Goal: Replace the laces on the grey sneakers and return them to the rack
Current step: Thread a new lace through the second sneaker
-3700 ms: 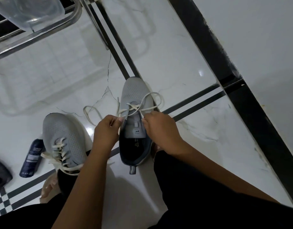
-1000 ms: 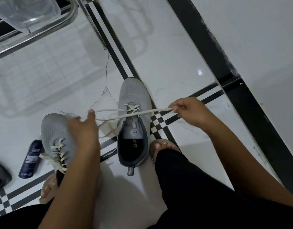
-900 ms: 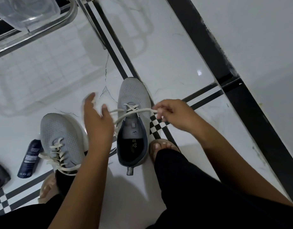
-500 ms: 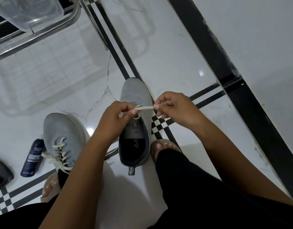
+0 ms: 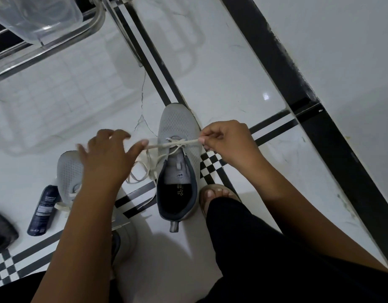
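A grey sneaker (image 5: 177, 127) stands on the white floor, toe pointing away, with a cream lace (image 5: 177, 142) threaded through its front eyelets. My right hand (image 5: 228, 143) pinches one end of the lace at the shoe's right side and holds it taut. My left hand (image 5: 107, 154) hovers left of the shoe with fingers spread; the taut lace reaches its thumb tip, and loose loops hang below. The second grey sneaker (image 5: 67, 169), laced in cream, lies to the left, partly hidden behind my left forearm.
A dark blue spray can (image 5: 43, 209) lies left of the second sneaker, and a dark object (image 5: 0, 232) is at the left edge. The metal rack (image 5: 57, 42) with a clear plastic tub (image 5: 35, 16) is at top left. My sandalled foot (image 5: 219, 193) touches the sneaker's right side.
Half a second ago both hands pinched the lace close together over the shoe. My left hand has since swung left and spread its fingers, drawing the lace out sideways.
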